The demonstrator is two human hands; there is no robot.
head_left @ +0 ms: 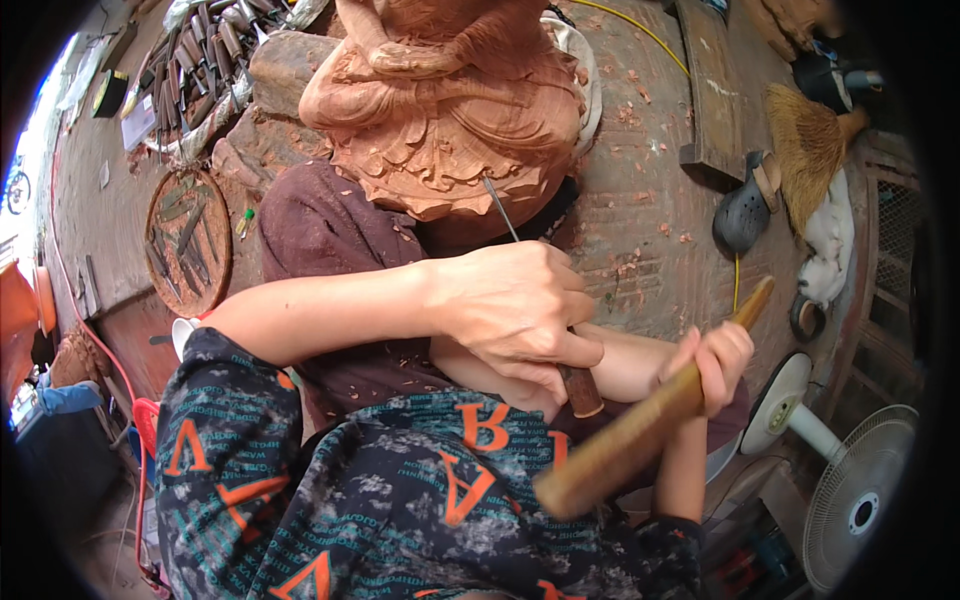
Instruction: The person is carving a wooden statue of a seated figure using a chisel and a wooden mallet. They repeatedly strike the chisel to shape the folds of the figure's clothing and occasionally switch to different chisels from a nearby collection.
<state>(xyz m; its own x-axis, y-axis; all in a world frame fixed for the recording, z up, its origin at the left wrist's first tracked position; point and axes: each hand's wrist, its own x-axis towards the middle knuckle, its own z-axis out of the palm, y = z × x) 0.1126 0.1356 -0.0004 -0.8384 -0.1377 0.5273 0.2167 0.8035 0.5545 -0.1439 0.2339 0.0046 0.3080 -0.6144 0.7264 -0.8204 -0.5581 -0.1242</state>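
**A:** ok so what've we got in our hands here? We see our left hand (515, 305) near the middle, fingers wrapped tight around a chisel (540, 300), knuckles up.

**B:** yep, thin metal shaft running up toward 11 o'clock, dark wooden handle poking out under the palm toward 5. The tip sits against the lower edge of the wooden carving (440, 110), up at 12 o'clock from the hand. Can't tell if it's actually biting in though.

**A:** and our right hand (715, 360)?

**B:** over at 4 o'clock from the left one, fingers closed on a wooden mallet stick (650, 410). It's tilted, thin end up toward 1 o'clock, fat end down at 7 and blurry. Fat end is close to the chisel handle but apart from it.

**A:** the carving rests on our lap on a dark maroon cloth (320, 220), shavings all over it.

**B:** other stuff: round tray of chisels (188, 240) at 9 o'clock, a bigger pile of carving tools (205, 60) at 10-11, a straw broom (805, 150) at 2, and a white fan (860, 505) down at 4-5 on the floor.
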